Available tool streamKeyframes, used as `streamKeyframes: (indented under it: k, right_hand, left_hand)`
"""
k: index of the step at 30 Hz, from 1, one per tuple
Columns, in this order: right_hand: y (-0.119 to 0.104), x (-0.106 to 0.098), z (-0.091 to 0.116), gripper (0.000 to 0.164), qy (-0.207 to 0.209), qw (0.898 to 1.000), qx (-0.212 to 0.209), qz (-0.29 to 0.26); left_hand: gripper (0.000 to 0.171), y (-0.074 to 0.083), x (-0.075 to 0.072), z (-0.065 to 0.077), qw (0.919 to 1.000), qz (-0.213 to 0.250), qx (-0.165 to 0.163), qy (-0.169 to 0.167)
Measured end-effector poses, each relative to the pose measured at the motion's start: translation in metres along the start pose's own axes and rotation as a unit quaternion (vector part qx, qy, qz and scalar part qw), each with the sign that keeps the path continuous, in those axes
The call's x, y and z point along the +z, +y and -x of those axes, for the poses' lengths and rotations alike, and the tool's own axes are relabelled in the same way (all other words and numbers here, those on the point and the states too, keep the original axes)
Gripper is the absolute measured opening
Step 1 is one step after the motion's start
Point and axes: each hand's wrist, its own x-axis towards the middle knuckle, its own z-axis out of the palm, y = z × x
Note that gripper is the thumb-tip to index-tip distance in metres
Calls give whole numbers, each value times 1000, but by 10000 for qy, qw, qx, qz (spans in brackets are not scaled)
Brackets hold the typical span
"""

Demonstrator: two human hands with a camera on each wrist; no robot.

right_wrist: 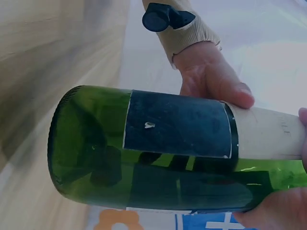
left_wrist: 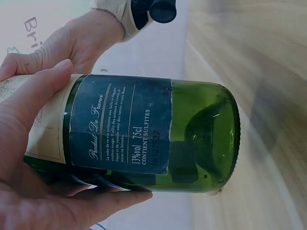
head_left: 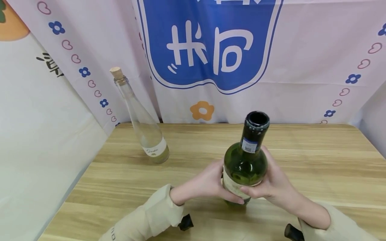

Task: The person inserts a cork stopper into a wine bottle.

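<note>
A green glass wine bottle [head_left: 246, 165] stands nearly upright between both hands, its dark neck uncorked and tipped slightly away. My left hand [head_left: 211, 182] grips the bottle's left side, thumb across the cream label. From the other side my right hand [head_left: 277, 185] holds it, with the thumb on the front near the left one. In the left wrist view, a dark blue label [left_wrist: 122, 124] with white print covers the lower body. The bottle's base shows over the wooden table in both wrist views. A clear, long-necked bottle [head_left: 149, 132] with a cork [head_left: 116, 72] stands at the back left.
The wooden table [head_left: 316, 160] ends at a hanging white cloth [head_left: 304, 60] with a blue emblem. Another pale cloth [head_left: 39, 134] hangs along the left side. Black wrist devices [head_left: 186, 222] poke out by the beige sleeves [head_left: 150, 214].
</note>
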Motion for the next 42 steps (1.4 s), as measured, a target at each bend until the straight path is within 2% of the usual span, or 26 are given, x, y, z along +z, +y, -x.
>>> streamKeyframes:
  k: [10, 17, 21, 26, 29, 32, 34, 36, 39, 42]
  right_hand:
    - [13, 6, 3, 83, -80, 9987, 410, 298]
    - [19, 7, 5, 82, -162, 9990, 425, 8]
    - [20, 9, 7, 84, -140, 9986, 511, 49]
    - [23, 10, 10, 84, -142, 9983, 537, 150]
    - [24, 9, 9, 84, -149, 9983, 457, 337]
    - [23, 5, 8, 86, -266, 9952, 425, 838]
    - [22, 0, 6, 88, -498, 9908, 469, 1168]
    - [22, -8, 4, 89, -818, 9880, 386, 1249]
    - [25, -22, -2, 75, -1089, 9899, -134, 901]
    - [27, -33, -9, 51, -908, 9915, -260, 895]
  left_hand:
    - [83, -10, 6, 10, 9984, -335, -422, 158]
    - [82, -17, 9, 12, 9991, -202, -349, 150]
    - [80, -19, 11, 12, 9991, -147, -393, 101]
    - [81, -22, 13, 14, 9985, -386, -380, 81]
    - [82, -24, 14, 15, 9984, -435, -352, 107]
    - [83, -24, 14, 15, 9985, -375, -381, 129]
    - [83, -24, 14, 15, 9984, -392, -394, 121]
    - [83, -24, 13, 16, 9982, -380, -454, 116]
    - [82, -24, 13, 16, 9977, -393, -542, 84]
    - [81, -24, 13, 15, 9972, -387, -642, 75]
